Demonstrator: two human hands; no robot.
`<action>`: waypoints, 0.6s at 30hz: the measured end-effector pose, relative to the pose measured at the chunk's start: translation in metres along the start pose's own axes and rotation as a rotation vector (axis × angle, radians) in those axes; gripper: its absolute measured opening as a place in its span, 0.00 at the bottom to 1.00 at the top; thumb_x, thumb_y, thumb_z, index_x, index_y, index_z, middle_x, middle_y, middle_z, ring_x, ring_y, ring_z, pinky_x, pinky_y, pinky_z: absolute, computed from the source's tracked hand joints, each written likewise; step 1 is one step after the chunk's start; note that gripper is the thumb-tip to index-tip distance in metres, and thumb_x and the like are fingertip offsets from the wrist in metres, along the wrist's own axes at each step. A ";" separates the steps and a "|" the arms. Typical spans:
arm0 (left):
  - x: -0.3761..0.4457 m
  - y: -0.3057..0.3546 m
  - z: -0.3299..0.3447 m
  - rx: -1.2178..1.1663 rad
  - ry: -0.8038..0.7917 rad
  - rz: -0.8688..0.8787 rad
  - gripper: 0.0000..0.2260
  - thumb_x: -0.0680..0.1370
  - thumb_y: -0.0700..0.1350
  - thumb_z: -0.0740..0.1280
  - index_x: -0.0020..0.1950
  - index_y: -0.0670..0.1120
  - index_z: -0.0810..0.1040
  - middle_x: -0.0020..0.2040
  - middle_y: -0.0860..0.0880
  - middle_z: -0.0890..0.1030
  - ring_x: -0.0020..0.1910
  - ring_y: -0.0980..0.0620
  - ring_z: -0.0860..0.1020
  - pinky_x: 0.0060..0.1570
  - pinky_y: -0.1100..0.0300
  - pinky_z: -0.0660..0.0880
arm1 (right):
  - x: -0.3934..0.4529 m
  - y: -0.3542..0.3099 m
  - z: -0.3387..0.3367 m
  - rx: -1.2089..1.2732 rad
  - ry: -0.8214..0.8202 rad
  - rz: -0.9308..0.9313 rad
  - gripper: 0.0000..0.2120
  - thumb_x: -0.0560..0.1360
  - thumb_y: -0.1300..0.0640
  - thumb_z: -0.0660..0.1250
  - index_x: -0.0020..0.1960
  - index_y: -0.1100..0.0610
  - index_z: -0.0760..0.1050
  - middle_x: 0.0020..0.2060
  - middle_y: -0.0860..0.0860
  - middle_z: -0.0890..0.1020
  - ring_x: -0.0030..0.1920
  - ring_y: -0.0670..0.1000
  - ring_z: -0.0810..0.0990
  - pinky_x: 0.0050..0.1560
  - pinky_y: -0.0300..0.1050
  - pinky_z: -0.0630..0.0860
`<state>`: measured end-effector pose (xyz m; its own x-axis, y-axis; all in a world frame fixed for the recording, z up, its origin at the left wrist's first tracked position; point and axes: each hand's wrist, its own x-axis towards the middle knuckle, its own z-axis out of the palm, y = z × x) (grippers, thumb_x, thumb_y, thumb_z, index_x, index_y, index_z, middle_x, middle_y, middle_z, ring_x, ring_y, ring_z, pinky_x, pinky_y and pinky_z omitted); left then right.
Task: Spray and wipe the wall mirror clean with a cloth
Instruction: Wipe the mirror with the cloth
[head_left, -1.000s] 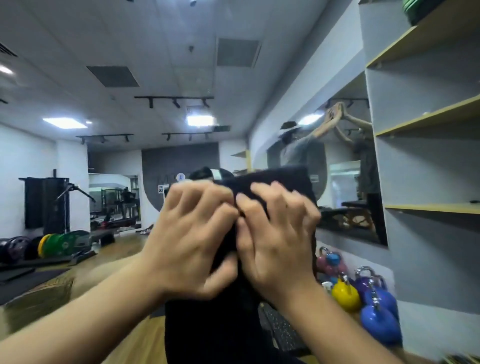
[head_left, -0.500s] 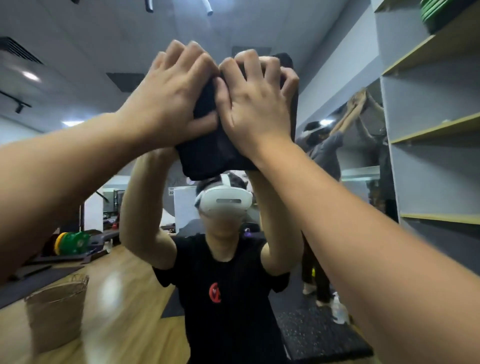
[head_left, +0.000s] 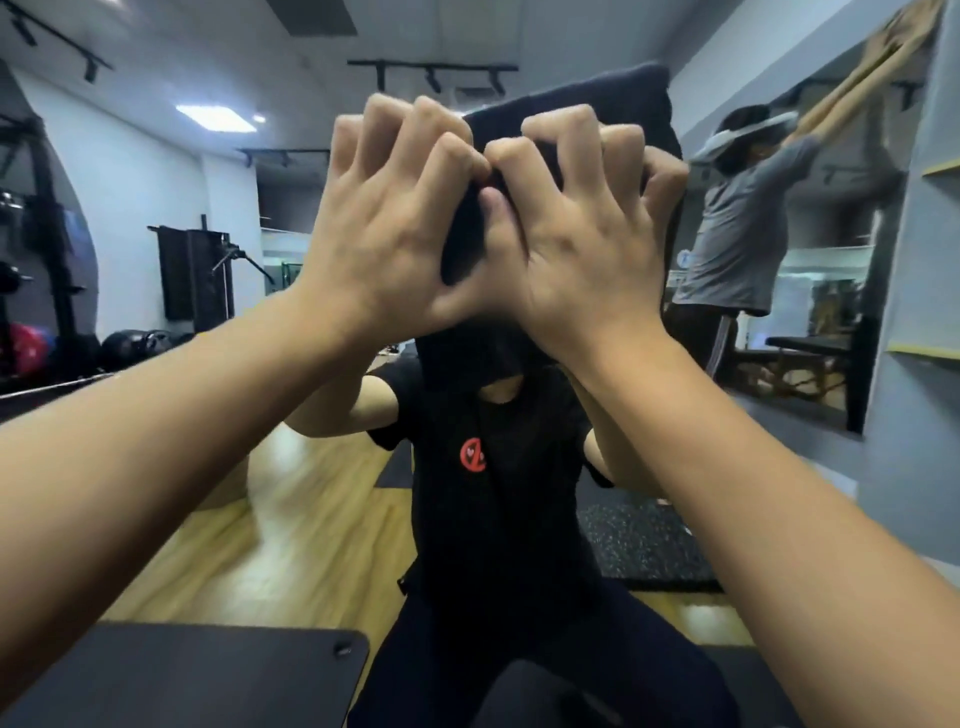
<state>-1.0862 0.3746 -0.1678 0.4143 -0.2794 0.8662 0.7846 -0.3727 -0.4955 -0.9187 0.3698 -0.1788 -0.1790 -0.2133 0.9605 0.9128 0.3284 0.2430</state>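
Fingers (head_left: 400, 150) of both hands curled and a bit splayed, knuckles up, tips dug into the folded black cloth (head_left: 597, 98) and pressing it flat against the big wall mirror (head_left: 291, 493). Left hand (head_left: 384, 234) and right hand (head_left: 587, 244) side by side, thumbs touching, probably to double the pressure and keep the pad from sliding. Held up around head height, so covering the reflected face, black t-shirt with a red round logo (head_left: 472, 454) showing below. No spray bottle anywhere in view. Looks like mid-wipe. Further back, reflected wooden gym floor, plus another person in a grey top (head_left: 743, 244) reaching up at a second mirror.
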 end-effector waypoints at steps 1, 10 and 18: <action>-0.009 0.004 0.000 -0.006 -0.001 0.003 0.13 0.80 0.52 0.61 0.56 0.44 0.69 0.54 0.39 0.78 0.54 0.43 0.67 0.53 0.43 0.67 | -0.009 -0.003 -0.001 -0.005 0.004 -0.002 0.16 0.83 0.47 0.56 0.57 0.52 0.80 0.59 0.53 0.79 0.60 0.51 0.65 0.61 0.58 0.67; -0.100 0.051 -0.009 -0.041 0.003 -0.080 0.11 0.79 0.50 0.62 0.57 0.45 0.69 0.52 0.41 0.81 0.55 0.43 0.69 0.55 0.44 0.66 | -0.099 -0.031 -0.013 -0.037 -0.022 -0.039 0.17 0.82 0.47 0.58 0.62 0.52 0.81 0.60 0.53 0.82 0.64 0.53 0.67 0.62 0.50 0.59; -0.168 0.078 -0.015 -0.040 -0.017 -0.063 0.13 0.78 0.51 0.65 0.57 0.46 0.69 0.58 0.48 0.71 0.55 0.43 0.69 0.55 0.45 0.65 | -0.169 -0.051 -0.021 -0.029 -0.098 -0.062 0.19 0.82 0.45 0.57 0.65 0.52 0.78 0.66 0.50 0.70 0.67 0.55 0.67 0.65 0.53 0.58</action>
<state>-1.1015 0.3795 -0.3527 0.3727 -0.2392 0.8966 0.7903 -0.4246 -0.4418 -0.9272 0.3700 -0.3560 -0.2688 -0.1408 0.9528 0.9090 0.2900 0.2993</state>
